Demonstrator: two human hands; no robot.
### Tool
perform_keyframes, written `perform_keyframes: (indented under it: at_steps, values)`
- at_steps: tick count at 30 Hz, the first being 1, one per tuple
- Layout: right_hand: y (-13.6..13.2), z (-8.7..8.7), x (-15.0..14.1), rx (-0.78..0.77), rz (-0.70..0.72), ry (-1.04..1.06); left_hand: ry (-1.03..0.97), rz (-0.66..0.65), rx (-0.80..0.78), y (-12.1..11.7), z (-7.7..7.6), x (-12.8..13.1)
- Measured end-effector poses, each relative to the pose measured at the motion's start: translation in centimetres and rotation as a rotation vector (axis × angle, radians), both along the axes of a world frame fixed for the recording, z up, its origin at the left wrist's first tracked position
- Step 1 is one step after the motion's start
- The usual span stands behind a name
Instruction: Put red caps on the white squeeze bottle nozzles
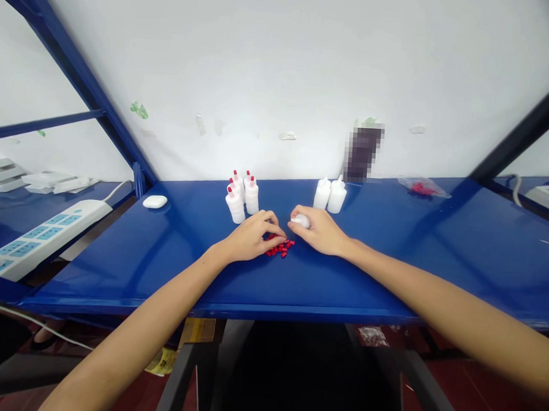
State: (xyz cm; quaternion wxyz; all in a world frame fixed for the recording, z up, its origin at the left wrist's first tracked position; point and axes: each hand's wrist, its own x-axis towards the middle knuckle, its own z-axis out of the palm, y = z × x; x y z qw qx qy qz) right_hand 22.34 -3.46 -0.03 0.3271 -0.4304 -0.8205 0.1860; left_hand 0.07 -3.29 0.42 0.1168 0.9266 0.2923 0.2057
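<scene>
My left hand (255,236) is over a small pile of red caps (281,249) on the blue table, thumb and fingers pinched at a red cap; the fingertips partly hide it. A white squeeze bottle (303,221) lies tilted in my right hand (321,230), its bare nozzle pointing left toward the pile. The right fingers are closed around the bottle and cover most of its body. Behind my left hand stand several white bottles (236,208) with red caps on their tips. Beyond the right hand are upright white bottles (336,198) without red caps.
On the blue table (161,261) a white rounded case (155,202) lies at left, and a clear bag with red pieces (423,187) at back right. A pixelated dark object (364,152) leans on the wall. A white power strip (47,233) sits beyond the left edge.
</scene>
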Motion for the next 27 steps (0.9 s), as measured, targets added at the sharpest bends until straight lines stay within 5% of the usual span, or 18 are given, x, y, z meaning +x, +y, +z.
perform_keyframes:
  at_steps: [5, 9, 14, 19, 27]
  values:
    - [0.0, 0.1, -0.1, -0.003, -0.027, 0.055, -0.155, 0.016, 0.01, -0.2, -0.2, 0.4]
    - [-0.2, 0.3, 0.0, 0.021, -0.126, 0.197, -0.539, 0.178, -0.074, -0.1, 0.4, 1.3]
    - [0.0, 0.2, 0.4, -0.121, 0.029, 0.363, -0.863, 0.229, -0.294, 0.8, 1.3, 3.5]
    - [0.5, -0.1, 0.2, -0.305, 0.067, 0.525, -0.904, 0.089, -0.467, 0.7, 0.5, 4.9]
    - [0.2, 0.0, -0.1, -0.228, 0.092, 0.398, -0.822, 0.108, -0.349, 0.0, -0.1, 4.9]
